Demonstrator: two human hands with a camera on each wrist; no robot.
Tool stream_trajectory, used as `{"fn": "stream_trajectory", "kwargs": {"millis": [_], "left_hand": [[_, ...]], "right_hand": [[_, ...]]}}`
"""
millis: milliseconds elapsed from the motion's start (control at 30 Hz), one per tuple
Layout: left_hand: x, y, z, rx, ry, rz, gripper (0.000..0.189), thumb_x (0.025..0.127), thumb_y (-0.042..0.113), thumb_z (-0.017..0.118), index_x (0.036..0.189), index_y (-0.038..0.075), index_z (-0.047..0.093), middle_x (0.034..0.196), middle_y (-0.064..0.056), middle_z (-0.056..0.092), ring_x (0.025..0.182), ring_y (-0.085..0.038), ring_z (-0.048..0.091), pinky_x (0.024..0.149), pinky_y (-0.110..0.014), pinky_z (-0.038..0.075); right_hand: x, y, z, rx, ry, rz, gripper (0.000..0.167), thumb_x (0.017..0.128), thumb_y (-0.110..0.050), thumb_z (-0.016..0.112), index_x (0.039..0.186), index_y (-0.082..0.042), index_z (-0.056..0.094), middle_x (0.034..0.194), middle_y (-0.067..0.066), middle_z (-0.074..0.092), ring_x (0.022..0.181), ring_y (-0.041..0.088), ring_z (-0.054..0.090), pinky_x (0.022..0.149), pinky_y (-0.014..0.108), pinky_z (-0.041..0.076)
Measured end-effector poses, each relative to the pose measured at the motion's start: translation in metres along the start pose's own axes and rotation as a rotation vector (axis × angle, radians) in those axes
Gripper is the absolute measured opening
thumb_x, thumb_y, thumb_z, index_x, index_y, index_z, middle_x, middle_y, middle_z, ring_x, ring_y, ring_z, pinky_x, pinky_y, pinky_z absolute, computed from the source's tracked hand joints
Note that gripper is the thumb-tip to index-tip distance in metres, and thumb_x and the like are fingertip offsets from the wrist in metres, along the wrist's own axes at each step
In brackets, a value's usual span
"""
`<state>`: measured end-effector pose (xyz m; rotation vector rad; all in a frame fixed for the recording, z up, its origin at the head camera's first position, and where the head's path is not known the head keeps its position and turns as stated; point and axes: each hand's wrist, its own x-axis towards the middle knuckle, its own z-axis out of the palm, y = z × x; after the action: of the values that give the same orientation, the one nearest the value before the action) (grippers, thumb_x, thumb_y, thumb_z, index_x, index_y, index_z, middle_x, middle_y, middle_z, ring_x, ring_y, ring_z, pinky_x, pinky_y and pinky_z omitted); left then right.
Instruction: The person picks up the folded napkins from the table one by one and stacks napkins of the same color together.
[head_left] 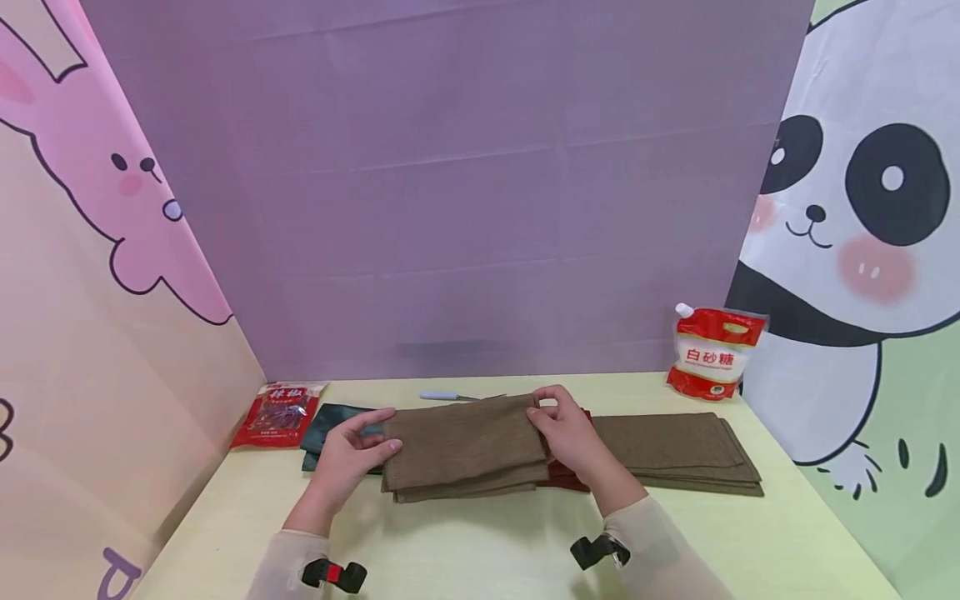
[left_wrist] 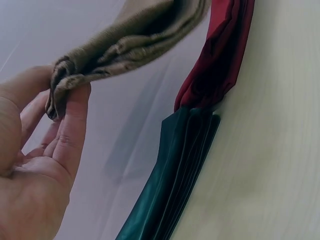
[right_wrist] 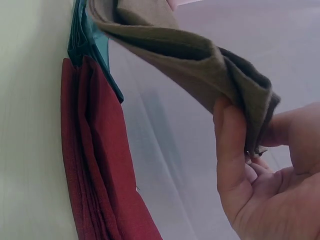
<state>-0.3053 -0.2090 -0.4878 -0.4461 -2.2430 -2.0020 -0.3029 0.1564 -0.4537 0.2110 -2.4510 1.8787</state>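
A folded brown cloth is held up above the table between both hands. My left hand pinches its left end between thumb and fingers; the left wrist view shows the fold layers of the cloth there. At the right end my right hand grips the cloth the same way, seen also in the right wrist view on the cloth. Beneath and behind it lie a folded dark green cloth and a folded red cloth, end to end. In the head view the held cloth covers much of both.
Another folded brown cloth lies at the right. A red packet stands at the back left, and a red and white spouted pouch at the back right. A knife with a pale handle lies near the back wall.
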Motion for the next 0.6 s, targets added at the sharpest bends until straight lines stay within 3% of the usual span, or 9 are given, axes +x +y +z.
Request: {"fn": "stream_trajectory", "kwargs": {"millis": [100,233,333,433,600], "left_hand": [[0.003,-0.003,0.003,0.028,-0.006,-0.002,0.051,0.092,0.009,0.082,0.140,0.011,0.067,0.143,-0.011,0.056,0.096,-0.021,0.064,0.079,-0.028,0.058],[0.008,-0.006,0.008,0.045,-0.011,-0.007,0.045,0.092,0.008,0.082,0.136,0.012,0.069,0.140,-0.009,0.059,0.105,-0.025,0.065,0.084,-0.029,0.058],[0.010,-0.006,0.011,0.046,-0.019,-0.012,0.040,0.093,0.007,0.080,0.132,0.011,0.072,0.138,-0.009,0.063,0.109,-0.026,0.065,0.087,-0.029,0.058],[0.011,-0.005,0.015,0.043,-0.032,-0.023,0.035,0.094,0.009,0.079,0.129,0.011,0.073,0.137,-0.008,0.066,0.110,-0.026,0.068,0.087,-0.030,0.058],[0.013,-0.003,0.021,0.030,-0.055,-0.046,0.036,0.095,0.012,0.080,0.130,0.010,0.073,0.139,-0.011,0.064,0.107,-0.025,0.072,0.087,-0.029,0.059]], "right_hand": [[0.001,0.001,-0.002,0.072,-0.028,0.021,0.037,0.107,-0.011,0.058,0.140,-0.004,0.044,0.122,0.025,0.067,0.071,0.025,0.067,0.059,0.042,0.059],[0.002,0.001,-0.006,0.080,-0.035,0.017,0.038,0.106,-0.007,0.056,0.141,-0.004,0.041,0.118,0.023,0.068,0.072,0.023,0.067,0.058,0.040,0.058],[0.003,0.002,-0.010,0.038,-0.016,-0.008,0.037,0.107,-0.007,0.056,0.141,-0.007,0.042,0.103,0.017,0.069,0.062,0.016,0.053,0.052,0.030,0.047],[0.006,0.003,-0.014,0.019,0.009,-0.043,0.037,0.107,-0.007,0.058,0.141,-0.008,0.042,0.088,0.011,0.065,0.059,0.013,0.044,0.051,0.027,0.038],[0.009,0.003,-0.021,0.084,0.029,-0.101,0.039,0.105,-0.004,0.060,0.139,-0.008,0.040,0.091,0.014,0.070,0.070,0.018,0.061,0.062,0.030,0.050]]}}
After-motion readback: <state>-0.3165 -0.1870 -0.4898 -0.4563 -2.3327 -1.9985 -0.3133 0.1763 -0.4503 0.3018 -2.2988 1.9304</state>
